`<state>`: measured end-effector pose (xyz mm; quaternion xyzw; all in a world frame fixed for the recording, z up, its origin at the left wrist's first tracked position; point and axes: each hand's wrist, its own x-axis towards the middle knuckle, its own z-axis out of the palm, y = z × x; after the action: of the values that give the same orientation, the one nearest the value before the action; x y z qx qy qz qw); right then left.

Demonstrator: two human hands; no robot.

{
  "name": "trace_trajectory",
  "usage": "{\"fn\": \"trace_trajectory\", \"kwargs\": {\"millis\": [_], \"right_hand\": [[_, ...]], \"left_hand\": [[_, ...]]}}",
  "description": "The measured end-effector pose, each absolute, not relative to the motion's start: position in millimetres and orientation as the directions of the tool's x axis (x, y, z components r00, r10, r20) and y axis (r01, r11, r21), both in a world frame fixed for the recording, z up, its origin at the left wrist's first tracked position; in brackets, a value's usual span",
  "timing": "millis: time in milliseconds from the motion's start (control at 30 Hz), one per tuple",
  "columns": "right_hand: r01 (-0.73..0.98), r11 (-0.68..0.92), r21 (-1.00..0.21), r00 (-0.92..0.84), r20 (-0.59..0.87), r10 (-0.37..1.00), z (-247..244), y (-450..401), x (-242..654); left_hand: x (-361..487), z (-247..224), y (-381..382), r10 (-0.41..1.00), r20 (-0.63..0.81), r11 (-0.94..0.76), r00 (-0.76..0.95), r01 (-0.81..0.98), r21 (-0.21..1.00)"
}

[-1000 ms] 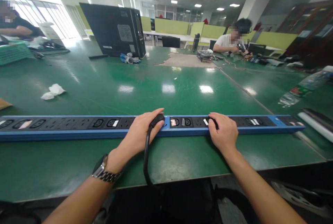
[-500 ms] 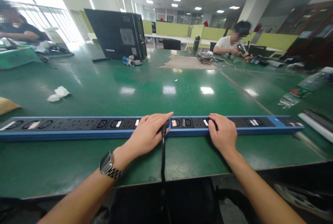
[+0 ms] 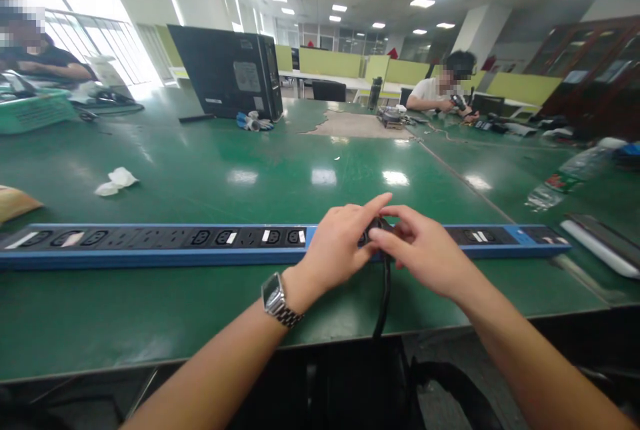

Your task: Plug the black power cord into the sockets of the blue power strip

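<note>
A long blue power strip (image 3: 165, 257) with black sockets and small white labels lies across the green table near its front edge. Over its right-centre part, my left hand (image 3: 340, 240), with a watch on the wrist, is closed on the black plug (image 3: 375, 229) of a cable. My right hand (image 3: 420, 243) meets it from the right, thumb and fingers pinched at the same plug. The black cable (image 3: 384, 297) hangs from the plug over the table edge. Fingers hide most of the plug, so whether it sits in a socket cannot be made out.
On the green table (image 3: 200, 183) are crumpled tissue (image 3: 117, 181), a black computer case (image 3: 235, 77), gloves (image 3: 255, 122), a plastic bottle (image 3: 565, 180) and a green basket (image 3: 35, 111). One person (image 3: 440, 93) sits at the back right, another (image 3: 45, 60) at the far left.
My left hand has moved right along the strip with the plug and cable, uncovering sockets. My right hand has shifted slightly left from the strip to the plug. The hands now meet.
</note>
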<state>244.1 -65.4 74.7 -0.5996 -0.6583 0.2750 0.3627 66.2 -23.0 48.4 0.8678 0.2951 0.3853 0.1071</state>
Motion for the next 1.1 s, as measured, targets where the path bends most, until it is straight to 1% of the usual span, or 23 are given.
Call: {"fn": "trace_trajectory", "kwargs": {"millis": [67,100,133,233,300,433,533,733,767,800,833,900,933,1000,1067,1100], "right_hand": [[0.769,0.162,-0.618,-0.065,0.177,0.982,73,-59,243],[0.823,0.153,-0.546,-0.065,0.176,0.982,70,-54,245],[0.854,0.137,-0.502,-0.061,0.163,0.985,66,-48,249],[0.895,0.110,-0.431,-0.079,0.090,0.993,59,-32,263],[0.926,0.102,-0.364,-0.095,0.036,0.995,61,-25,267],[0.987,0.107,-0.117,-0.112,-0.045,0.993,72,-17,262],[0.990,0.142,0.012,-0.141,-0.062,0.988,74,-19,252],[0.974,0.111,0.199,-0.107,-0.032,0.994,67,-31,231],[0.972,0.108,0.209,-0.105,-0.029,0.994,66,-29,229],[0.974,0.115,0.195,-0.110,-0.034,0.993,66,-27,229],[0.979,0.137,0.151,-0.132,-0.044,0.990,65,-25,230],[0.983,0.182,0.019,-0.181,-0.029,0.983,67,-24,237],[0.982,0.183,-0.048,-0.182,0.014,0.983,70,-25,242],[0.976,0.144,-0.161,-0.120,0.153,0.981,78,-30,255],[0.968,0.084,-0.235,-0.015,0.281,0.960,90,-37,276],[0.965,0.056,-0.256,0.027,0.310,0.950,95,-40,289]], "left_hand": [[74,43,-20,0.634,0.551,-0.772,0.543,0.490,0.406],[74,39,-17,0.667,0.518,-0.743,0.535,0.537,0.401],[70,34,-15,0.698,0.488,-0.711,0.523,0.587,0.387],[51,18,-9,0.766,0.436,-0.620,0.473,0.723,0.304],[38,9,-9,0.782,0.422,-0.590,0.458,0.763,0.265],[31,0,-11,0.771,0.424,-0.599,0.475,0.767,0.229],[34,-2,-12,0.764,0.437,-0.598,0.474,0.775,0.205],[38,-3,-13,0.762,0.436,-0.588,0.479,0.793,0.156],[38,-2,-13,0.761,0.435,-0.588,0.481,0.795,0.149],[37,-2,-14,0.760,0.435,-0.587,0.483,0.797,0.142],[37,-2,-14,0.758,0.437,-0.587,0.484,0.798,0.135],[37,-2,-14,0.754,0.440,-0.587,0.487,0.801,0.120],[37,-1,-14,0.754,0.440,-0.586,0.488,0.802,0.115],[37,-1,-14,0.754,0.437,-0.586,0.491,0.803,0.108],[38,-2,-14,0.754,0.437,-0.585,0.492,0.804,0.105],[38,-2,-15,0.754,0.437,-0.584,0.490,0.805,0.103]]}}
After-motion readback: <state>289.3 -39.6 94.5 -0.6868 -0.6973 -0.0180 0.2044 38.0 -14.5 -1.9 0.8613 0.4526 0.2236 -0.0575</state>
